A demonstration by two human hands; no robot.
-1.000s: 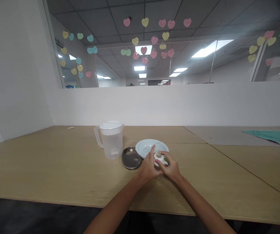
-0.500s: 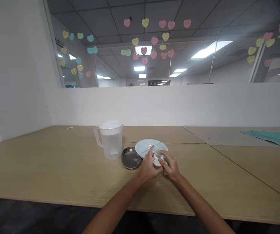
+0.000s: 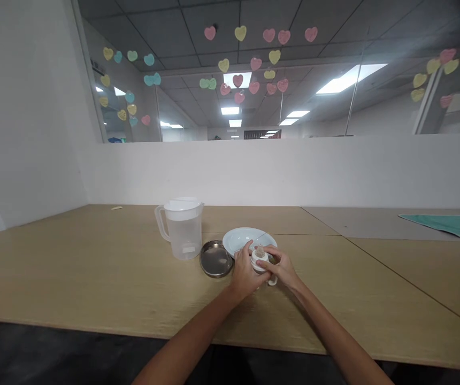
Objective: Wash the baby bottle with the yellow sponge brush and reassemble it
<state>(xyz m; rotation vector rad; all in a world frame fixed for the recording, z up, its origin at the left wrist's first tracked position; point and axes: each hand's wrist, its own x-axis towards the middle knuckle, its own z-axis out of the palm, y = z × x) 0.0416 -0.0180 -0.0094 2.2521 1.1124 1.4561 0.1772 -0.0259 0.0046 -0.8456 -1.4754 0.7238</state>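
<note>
A baby bottle [image 3: 259, 259] with a clear teat and a white collar stands upright between my hands, over the table just in front of the white bowl [image 3: 241, 235]. My left hand [image 3: 245, 274] wraps around its left side. On the right, my right hand [image 3: 282, 266] grips the white collar with thumb and fingers. A white curved handle [image 3: 273, 281] shows below my right fingers. Most of the bottle's body is hidden by my hands.
Left of my hands, a round metal dish [image 3: 216, 259] sits beside the bowl. A lidded clear plastic pitcher [image 3: 185, 235] stands farther left. A green cloth [image 3: 450, 224] lies at the far right, and a white wall [image 3: 254, 174] rises behind the table.
The bottle has turned a little: its white handle now shows below my right hand, and the green patch by my right fingers is out of sight. Both hands still hold it.
</note>
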